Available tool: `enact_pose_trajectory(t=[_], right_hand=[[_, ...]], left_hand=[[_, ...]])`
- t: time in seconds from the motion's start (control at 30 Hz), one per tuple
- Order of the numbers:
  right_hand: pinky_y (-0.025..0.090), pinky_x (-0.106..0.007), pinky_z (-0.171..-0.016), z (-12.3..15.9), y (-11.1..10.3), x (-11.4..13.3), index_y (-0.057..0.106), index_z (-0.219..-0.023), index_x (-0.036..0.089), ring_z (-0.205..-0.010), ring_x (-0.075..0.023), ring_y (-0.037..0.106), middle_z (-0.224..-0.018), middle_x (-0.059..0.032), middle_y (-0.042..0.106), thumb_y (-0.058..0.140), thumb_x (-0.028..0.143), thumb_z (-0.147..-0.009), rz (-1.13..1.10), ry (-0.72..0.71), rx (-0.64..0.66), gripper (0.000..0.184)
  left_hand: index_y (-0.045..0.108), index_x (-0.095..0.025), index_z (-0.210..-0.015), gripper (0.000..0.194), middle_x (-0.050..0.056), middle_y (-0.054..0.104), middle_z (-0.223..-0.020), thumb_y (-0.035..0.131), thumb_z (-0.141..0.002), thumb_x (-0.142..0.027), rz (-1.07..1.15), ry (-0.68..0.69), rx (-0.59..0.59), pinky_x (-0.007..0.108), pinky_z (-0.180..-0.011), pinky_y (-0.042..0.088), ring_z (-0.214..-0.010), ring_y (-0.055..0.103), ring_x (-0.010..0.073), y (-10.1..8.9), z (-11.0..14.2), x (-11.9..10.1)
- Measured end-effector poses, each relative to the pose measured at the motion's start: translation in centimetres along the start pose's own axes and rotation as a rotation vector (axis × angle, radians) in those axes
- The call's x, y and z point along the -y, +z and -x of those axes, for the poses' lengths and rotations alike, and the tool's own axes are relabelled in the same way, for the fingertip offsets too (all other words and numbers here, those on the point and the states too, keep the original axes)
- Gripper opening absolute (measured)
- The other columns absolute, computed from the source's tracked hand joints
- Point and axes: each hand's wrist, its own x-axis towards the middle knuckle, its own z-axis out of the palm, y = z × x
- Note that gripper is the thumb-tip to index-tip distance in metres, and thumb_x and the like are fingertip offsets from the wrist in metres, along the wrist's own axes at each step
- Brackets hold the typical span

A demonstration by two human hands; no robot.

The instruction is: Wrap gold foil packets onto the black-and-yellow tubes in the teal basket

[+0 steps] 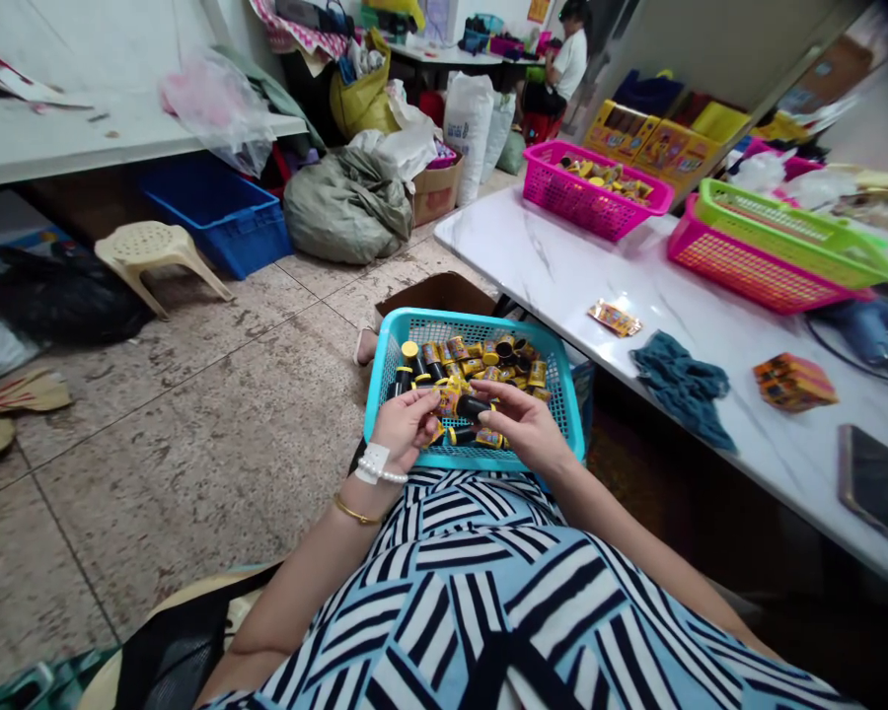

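Note:
A turquoise plastic basket [573,414] rests on my lap, holding many small black cylinders with yellow caps and yellow printed labels. Over its near half, my right hand [522,424] pinches a black cylinder [474,407] between thumb and fingers. Just to the left, my left hand [407,424] has its thumb and fingertips closed on the edge of a small yellow printed wrapper [448,402]. The wrapper lies against the cylinder's left end; whether it is fixed to it I cannot tell. A white tag and bead bracelet circle my left wrist.
To the right, a white table [548,266] bears a pink basket [599,197] of similar pieces, stacked baskets [770,256], a dark cloth [685,380] and a phone [877,478]. A stool [148,242] and blue crate [244,232] stand left. A person [566,64] sits far back.

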Motion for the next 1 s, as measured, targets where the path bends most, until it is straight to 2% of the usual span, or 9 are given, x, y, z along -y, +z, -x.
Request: enact_pose_trajectory(t=[0.13, 0.33, 0.5, 0.63, 0.73, 0.8, 0.93, 1.0], right_hand=[[0.056, -0.033, -0.073, -0.4, 0.0, 0.0, 0.073, -0.11, 0.023, -0.074, -0.015, 0.064, -0.105, -0.0053, 0.072, 0.077, 0.037, -0.071, 0.07, 0.004, -0.056, 0.042], [0.052, -0.031, -0.065, -0.7, -0.4, 0.5, 0.074, -0.111, 0.023, -0.062, -0.011, 0.058, -0.098, -0.0038, 0.071, 0.074, 0.036, -0.075, 0.138, 0.011, -0.003, 0.038], [0.049, -0.03, -0.067, -0.4, -0.3, 0.9, 0.074, -0.112, 0.024, -0.073, -0.0141, 0.058, -0.093, -0.004, 0.065, 0.069, 0.028, -0.08, 0.415, -0.187, 0.011, 0.033], [0.049, -0.03, -0.068, -0.2, -0.1, 0.9, 0.072, -0.118, 0.027, -0.072, -0.013, 0.055, -0.096, -0.0038, 0.061, 0.066, 0.022, -0.082, 0.614, -0.329, 0.012, 0.037], [0.049, -0.03, -0.069, -0.3, 0.0, 0.8, 0.073, -0.113, 0.027, -0.08, -0.0152, 0.058, -0.094, -0.0036, 0.06, 0.067, 0.022, -0.083, 0.601, -0.391, -0.004, 0.031], [0.049, -0.03, -0.069, -0.5, 0.0, 0.6, 0.074, -0.107, 0.026, -0.082, -0.0163, 0.058, -0.092, -0.0033, 0.061, 0.069, 0.024, -0.082, 0.568, -0.417, -0.044, 0.025], [0.049, -0.029, -0.063, -0.8, -0.2, 0.3, 0.071, -0.096, 0.023, -0.074, -0.015, 0.057, -0.09, -0.0029, 0.061, 0.076, 0.028, -0.079, 0.492, -0.438, -0.122, 0.019], [0.05, -0.028, -0.061, -0.8, -0.2, 0.3, 0.07, -0.096, 0.024, -0.072, -0.0143, 0.057, -0.091, -0.003, 0.061, 0.079, 0.03, -0.077, 0.444, -0.435, -0.086, 0.022]], left_hand=[[0.064, -0.011, -0.079, 0.03, -0.003, 0.058, -0.062, 0.085, -0.063, -0.026, 0.115, -0.054, 0.086, 0.015, -0.036, 0.015, -0.038, 0.034, -0.0011, 0.0, 0.0, -0.2], [0.062, -0.012, -0.08, 0.034, -0.006, 0.054, -0.059, 0.086, -0.06, -0.025, 0.151, -0.043, 0.071, 0.014, -0.036, 0.019, -0.039, 0.037, 0.0, 0.1, 0.1, -0.1], [0.063, -0.011, -0.078, 0.036, -0.004, 0.058, -0.061, 0.087, -0.06, -0.031, 0.124, -0.028, 0.074, 0.014, -0.035, 0.021, -0.039, 0.037, 0.0, 0.3, 0.2, 0.2], [0.066, -0.011, -0.078, 0.036, -0.003, 0.057, -0.055, 0.084, -0.064, -0.039, 0.001, 0.025, 0.061, 0.016, -0.034, 0.015, -0.036, 0.036, 0.0017, 0.3, 0.2, 0.4], [0.068, -0.011, -0.078, 0.038, -0.004, 0.05, -0.044, 0.081, -0.068, -0.046, -0.091, 0.078, 0.041, 0.018, -0.035, 0.015, -0.034, 0.034, 0.0032, 0.3, 0.5, 0.5], [0.068, -0.01, -0.078, 0.04, -0.003, 0.051, -0.045, 0.08, -0.069, -0.047, -0.115, 0.122, 0.043, 0.017, -0.036, 0.018, -0.036, 0.037, 0.0037, 0.5, 0.7, 0.4], [0.068, -0.011, -0.095, 0.046, -0.002, 0.059, -0.062, 0.081, -0.069, -0.047, -0.08, 0.255, -0.019, 0.016, -0.041, 0.032, -0.047, 0.045, 0.0043, 0.6, 1.1, 0.2], [0.064, -0.015, -0.105, 0.052, 0.0, 0.063, -0.078, 0.083, -0.068, -0.046, -0.09, 0.3, -0.056, 0.017, -0.045, 0.038, -0.057, 0.054, 0.0069, 0.5, 1.1, 0.0]])
